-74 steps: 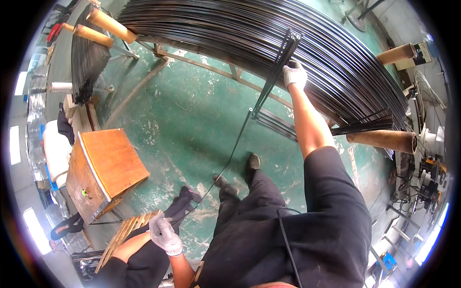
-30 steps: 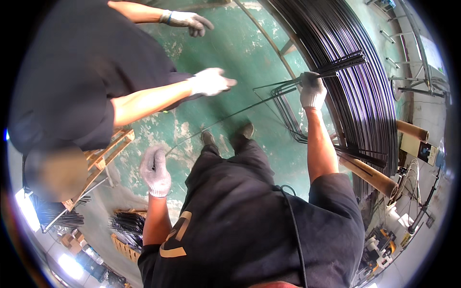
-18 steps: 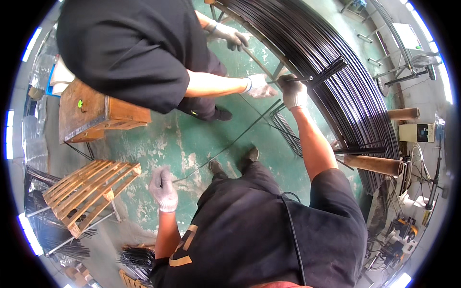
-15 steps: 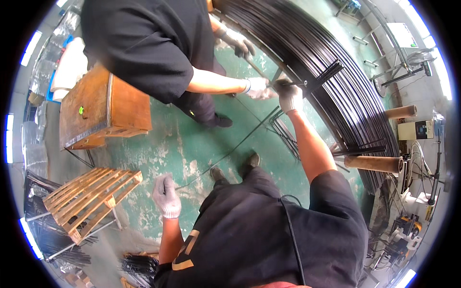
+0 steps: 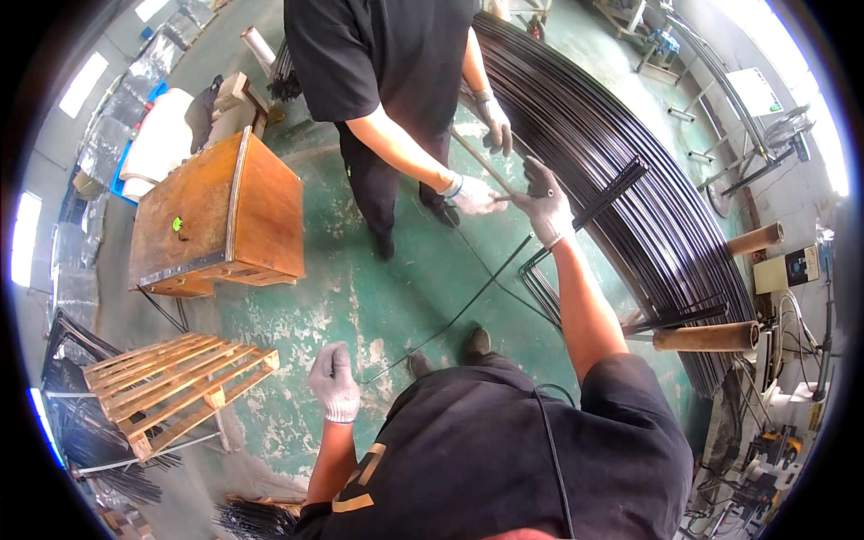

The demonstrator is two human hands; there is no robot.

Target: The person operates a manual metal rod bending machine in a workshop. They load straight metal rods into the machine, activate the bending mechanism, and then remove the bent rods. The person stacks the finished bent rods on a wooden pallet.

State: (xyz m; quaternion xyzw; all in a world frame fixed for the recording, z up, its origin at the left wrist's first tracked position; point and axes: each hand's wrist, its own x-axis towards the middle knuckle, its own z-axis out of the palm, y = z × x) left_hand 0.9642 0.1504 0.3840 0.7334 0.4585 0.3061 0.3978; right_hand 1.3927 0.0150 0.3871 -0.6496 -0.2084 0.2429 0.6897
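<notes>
In a grey-white work glove, my right hand (image 5: 546,207) is closed around a slim metal tube (image 5: 486,165); its fingers point up and a small round end shows at the palm. A co-worker's gloved hand (image 5: 477,195) grips the tube just left of mine. The co-worker's other gloved hand (image 5: 497,128) hangs beside it, fingers loosely bent. Low on the left, my left hand (image 5: 333,382), gloved, has its fingers curled together. A long thin dark rod (image 5: 450,322) slants across from its fingertips toward several bent dark bars (image 5: 542,292) below my right forearm.
A long stack of dark bars (image 5: 621,153) curves along the right, with cardboard tubes (image 5: 706,337) beside it. At left stand a wooden cabinet (image 5: 193,220) and a slatted pallet (image 5: 180,382). The co-worker (image 5: 387,63) stands ahead on the worn green floor (image 5: 297,315).
The view has shifted, and the co-worker appears more upright. The co-worker's farther hand has come nearer my right hand, off the tube. My right fingers point up more.
</notes>
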